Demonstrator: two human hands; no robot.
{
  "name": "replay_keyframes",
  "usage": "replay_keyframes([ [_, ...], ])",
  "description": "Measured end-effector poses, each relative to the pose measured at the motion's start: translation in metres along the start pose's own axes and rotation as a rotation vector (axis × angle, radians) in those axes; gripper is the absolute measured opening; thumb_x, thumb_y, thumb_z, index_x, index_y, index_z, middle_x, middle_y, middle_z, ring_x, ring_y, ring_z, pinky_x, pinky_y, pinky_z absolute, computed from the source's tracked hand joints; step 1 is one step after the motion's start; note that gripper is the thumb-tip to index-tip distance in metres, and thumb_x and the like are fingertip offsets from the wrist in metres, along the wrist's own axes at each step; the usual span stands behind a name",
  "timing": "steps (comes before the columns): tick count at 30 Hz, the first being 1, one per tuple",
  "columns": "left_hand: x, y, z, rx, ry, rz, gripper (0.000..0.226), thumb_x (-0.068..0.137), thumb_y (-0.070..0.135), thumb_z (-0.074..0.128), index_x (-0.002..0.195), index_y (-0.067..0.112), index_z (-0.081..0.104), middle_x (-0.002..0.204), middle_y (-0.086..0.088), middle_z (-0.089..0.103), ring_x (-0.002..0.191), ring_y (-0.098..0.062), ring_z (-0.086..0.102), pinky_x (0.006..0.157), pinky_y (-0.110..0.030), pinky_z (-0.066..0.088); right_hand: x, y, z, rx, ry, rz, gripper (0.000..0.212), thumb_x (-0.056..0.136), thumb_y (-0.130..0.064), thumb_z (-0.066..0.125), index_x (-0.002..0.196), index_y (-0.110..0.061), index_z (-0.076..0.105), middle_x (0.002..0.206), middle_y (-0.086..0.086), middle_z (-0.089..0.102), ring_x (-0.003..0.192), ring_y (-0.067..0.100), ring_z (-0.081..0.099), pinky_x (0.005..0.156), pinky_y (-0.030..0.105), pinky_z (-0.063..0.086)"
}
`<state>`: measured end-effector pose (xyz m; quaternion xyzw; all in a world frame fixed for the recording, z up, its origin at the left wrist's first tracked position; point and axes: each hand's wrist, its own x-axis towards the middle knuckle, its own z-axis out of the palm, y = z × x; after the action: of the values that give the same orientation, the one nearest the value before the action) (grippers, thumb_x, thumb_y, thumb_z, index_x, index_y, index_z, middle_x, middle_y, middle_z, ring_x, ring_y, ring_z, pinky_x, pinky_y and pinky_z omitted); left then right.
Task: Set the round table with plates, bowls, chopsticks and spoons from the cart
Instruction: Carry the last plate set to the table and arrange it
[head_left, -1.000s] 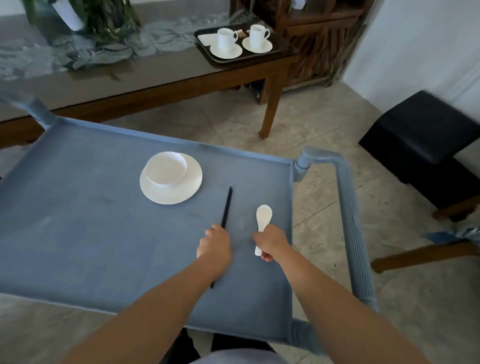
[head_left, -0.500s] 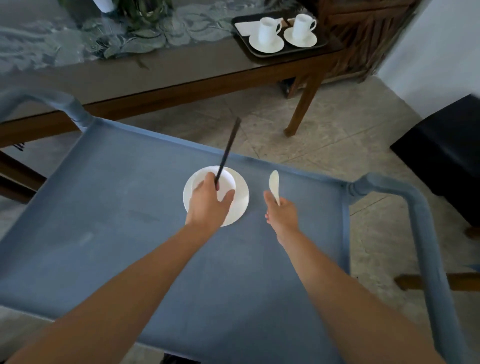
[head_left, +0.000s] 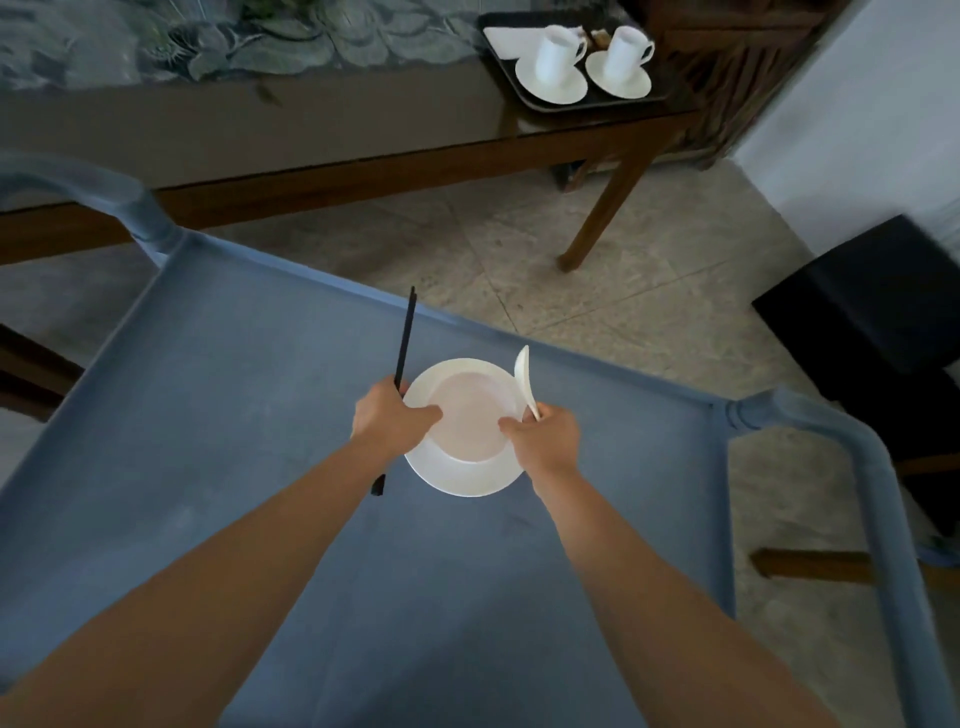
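Observation:
A white bowl (head_left: 470, 415) sits on a white plate (head_left: 467, 477) near the far right of the blue cart top (head_left: 218, 415). My left hand (head_left: 387, 421) grips the set's left edge, thumb over the bowl rim, and also clamps black chopsticks (head_left: 405, 338) that point away from me. My right hand (head_left: 545, 441) grips the right edge, thumb on the bowl rim, while pinching a white spoon (head_left: 524, 376) by its handle, scoop up. Whether the plate touches the cart I cannot tell.
The cart has raised blue rails and handles (head_left: 852, 457) at left and right. Beyond it stands a long wooden table (head_left: 363, 161) with a dark tray (head_left: 524, 104) of two cups on saucers. A black stool (head_left: 878, 312) is on the tiled floor at right.
Both hands picked up chopsticks and spoon from the cart, moved forward to the plate and bowl, and now close on its two sides. My view has shifted closer over the cart.

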<state>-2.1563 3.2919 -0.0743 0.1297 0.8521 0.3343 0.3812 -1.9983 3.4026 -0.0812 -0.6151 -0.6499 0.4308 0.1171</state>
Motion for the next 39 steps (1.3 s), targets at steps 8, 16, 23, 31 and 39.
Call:
replay_keyframes([
  [8, -0.063, -0.026, -0.044, -0.130, 0.187, -0.022, 0.039, 0.072, 0.026, 0.074, 0.106, 0.019, 0.057, 0.096, 0.002, 0.061, 0.085, -0.021, 0.060, 0.064, -0.029, 0.046, -0.039, -0.032, 0.010, 0.000, -0.170, -0.217, 0.052, 0.068, -0.009, 0.078, 0.050, -0.020, 0.031, 0.045, -0.009, 0.031, 0.043, 0.012, 0.029, 0.045, 0.024, 0.027],
  [16, -0.229, -0.138, -0.139, -0.360, 0.726, -0.159, 0.038, 0.071, 0.029, 0.075, 0.102, 0.021, 0.053, 0.091, 0.005, 0.059, 0.080, -0.017, 0.058, 0.057, -0.025, 0.042, -0.189, -0.098, 0.085, -0.101, -0.566, -0.657, 0.040, 0.066, -0.013, 0.078, 0.050, -0.017, 0.041, 0.047, -0.007, 0.040, 0.044, 0.013, 0.037, 0.045, 0.027, 0.033],
  [23, -0.404, -0.297, -0.182, -0.566, 1.141, -0.444, 0.037, 0.072, 0.029, 0.073, 0.103, 0.017, 0.056, 0.094, 0.000, 0.063, 0.082, -0.018, 0.061, 0.054, -0.024, 0.042, -0.412, -0.084, 0.167, -0.208, -1.047, -0.946, 0.041, 0.067, -0.011, 0.077, 0.046, -0.017, 0.043, 0.047, -0.006, 0.044, 0.053, 0.019, 0.046, 0.050, 0.030, 0.035],
  [31, -0.511, -0.448, -0.197, -0.796, 1.344, -0.643, 0.033, 0.073, 0.031, 0.073, 0.096, 0.018, 0.054, 0.094, -0.001, 0.062, 0.082, -0.016, 0.059, 0.054, -0.025, 0.039, -0.602, -0.051, 0.262, -0.461, -1.300, -1.197, 0.040, 0.068, -0.013, 0.077, 0.046, -0.020, 0.045, 0.052, -0.007, 0.050, 0.059, 0.018, 0.051, 0.053, 0.027, 0.037],
  [39, -0.604, -0.585, -0.280, -0.888, 1.439, -0.769, 0.037, 0.073, 0.029, 0.070, 0.101, 0.014, 0.052, 0.096, -0.003, 0.058, 0.088, -0.023, 0.058, 0.068, -0.035, 0.050, -0.787, -0.031, 0.363, -0.531, -1.504, -1.221, 0.053, 0.068, -0.009, 0.077, 0.049, -0.019, 0.029, 0.041, -0.012, 0.036, 0.043, 0.008, 0.034, 0.035, 0.011, 0.027],
])
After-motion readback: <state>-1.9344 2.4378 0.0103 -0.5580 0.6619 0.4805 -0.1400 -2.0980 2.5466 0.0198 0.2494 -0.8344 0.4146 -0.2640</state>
